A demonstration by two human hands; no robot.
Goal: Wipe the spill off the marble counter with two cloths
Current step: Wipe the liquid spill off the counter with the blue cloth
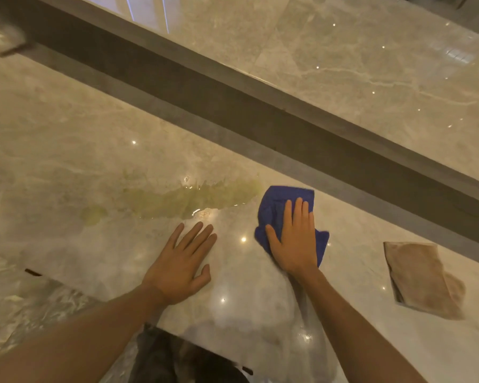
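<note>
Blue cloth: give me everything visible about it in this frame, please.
The blue cloth is a deep blue, soft-looking fabric, bunched and creased rather than neatly folded. It lies on the marble counter, pressed flat under the right hand, whose palm and fingers cover its middle; blue edges show above, left and right of the hand. Its upper-left corner sits right by the right end of the yellowish spill; whether they touch is unclear. The left hand does not touch it.
</note>
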